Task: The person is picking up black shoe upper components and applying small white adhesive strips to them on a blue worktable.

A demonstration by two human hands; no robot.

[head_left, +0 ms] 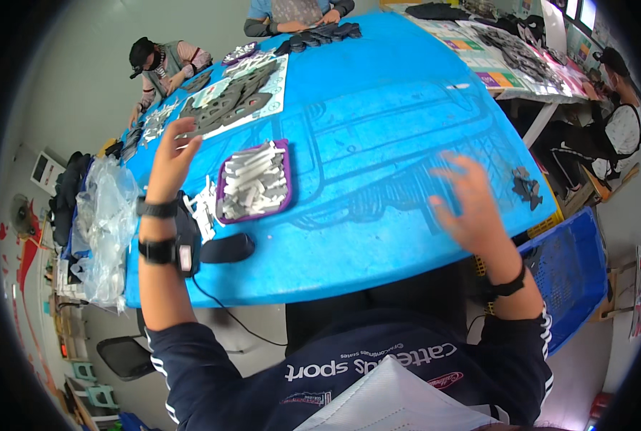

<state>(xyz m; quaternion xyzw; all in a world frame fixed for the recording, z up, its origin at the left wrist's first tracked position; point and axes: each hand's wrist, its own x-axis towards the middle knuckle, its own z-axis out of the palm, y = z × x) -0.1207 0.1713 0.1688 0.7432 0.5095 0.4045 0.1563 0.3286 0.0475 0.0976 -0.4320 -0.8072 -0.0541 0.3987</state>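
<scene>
My left hand is raised over the left part of the blue table, its fingers spread and nothing in them. Close to it stands a purple basket filled with white and grey strips. More loose white strips lie against the basket's left side. Just below them rests a black oval pad, beside a dark device with a cable. Over the table's right half hovers my right hand, slightly blurred, with fingers apart and holding nothing.
Dark grey cut-out pieces cover a printed sheet at the far left. Small dark scraps lie near the right edge. A blue crate stands below that edge, clear plastic bags at the left. Other people work around the tables.
</scene>
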